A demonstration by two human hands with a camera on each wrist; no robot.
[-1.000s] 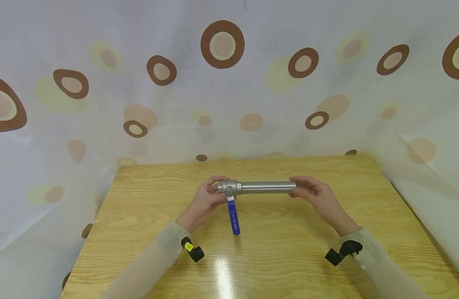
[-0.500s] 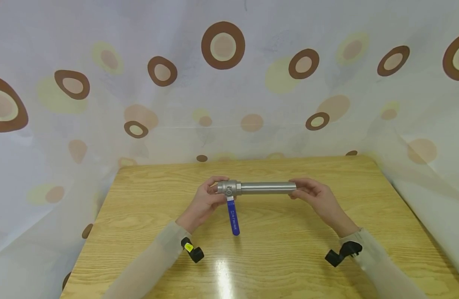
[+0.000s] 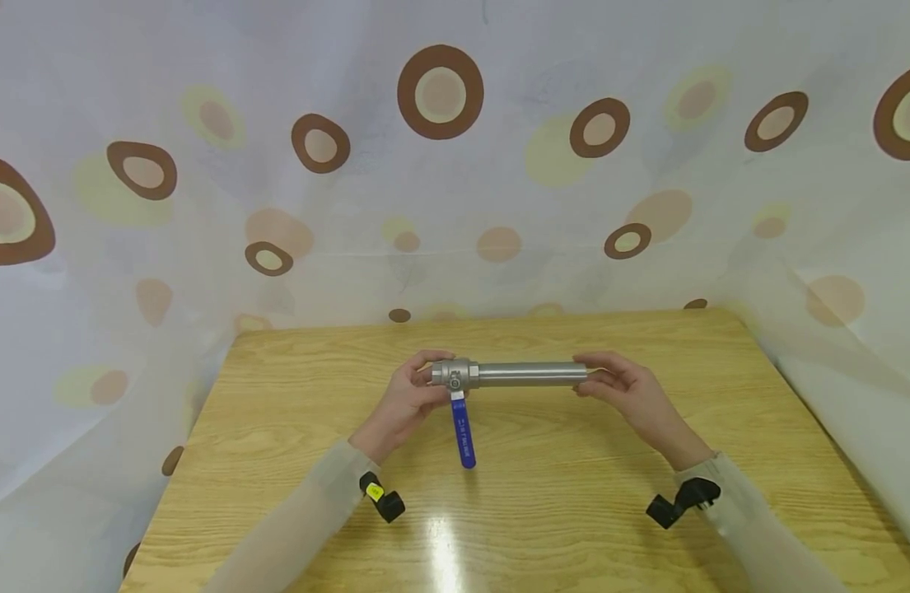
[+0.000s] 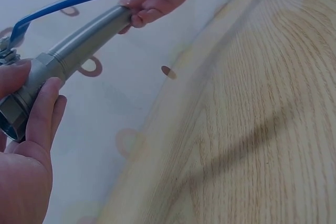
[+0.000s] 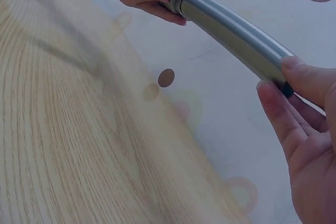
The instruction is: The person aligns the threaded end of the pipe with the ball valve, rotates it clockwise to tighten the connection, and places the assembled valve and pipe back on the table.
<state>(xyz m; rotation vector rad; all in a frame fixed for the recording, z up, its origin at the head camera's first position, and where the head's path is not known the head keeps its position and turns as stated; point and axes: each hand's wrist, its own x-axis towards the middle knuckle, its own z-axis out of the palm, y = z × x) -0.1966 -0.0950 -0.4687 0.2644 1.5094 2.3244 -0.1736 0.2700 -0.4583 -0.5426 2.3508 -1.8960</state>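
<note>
A steel ball valve (image 3: 453, 373) with a blue lever handle (image 3: 463, 432) is held level above the table, its lever pointing toward me. My left hand (image 3: 403, 408) grips the valve body, thumb on the near side and fingers behind. From the valve's right side runs a straight metal pipe (image 3: 529, 374), its end meeting the valve's hex collar. At the pipe's far right end my right hand (image 3: 636, 399) pinches it between thumb and fingers. The left wrist view shows the open bore of the valve (image 4: 14, 121) beside my left palm. Whether threads are engaged is hidden.
Below the hands lies a wood-grain table (image 3: 543, 511), with a bright glare spot near its front. A white sheet (image 3: 514, 181) printed with brown and yellow rings hangs behind it and along both sides. Each sleeve carries a black wrist camera (image 3: 384, 497).
</note>
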